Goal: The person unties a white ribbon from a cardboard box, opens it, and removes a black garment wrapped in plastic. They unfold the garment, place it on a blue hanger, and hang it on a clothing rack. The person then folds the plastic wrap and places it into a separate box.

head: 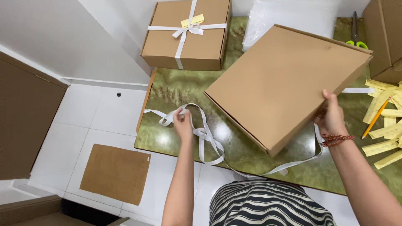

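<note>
I see my right hand gripping the flat, plain brown cardboard box at its edge, thumb on top and the other fingers curled underneath, out of sight. The box is tilted, lifted off the green marbled tabletop on the right-hand side, and sits at about 2 o'clock from my striped shirt.

My left hand, at about 11 o'clock from the shirt, pinches a long white ribbon between thumb and fingertips. The ribbon loops across the tabletop and trails under the tilted box toward my right wrist, which wears a red beaded bracelet.

At 12 o'clock, on the table's far edge, rests a second brown cardboard box tied with white ribbon and a yellow tag. At 3 o'clock lie yellow paper strips with a yellow pencil across them. Green-handled scissors lie at 1 o'clock. A flat brown cardboard sheet lies on the white tiled floor at 9 o'clock.
</note>
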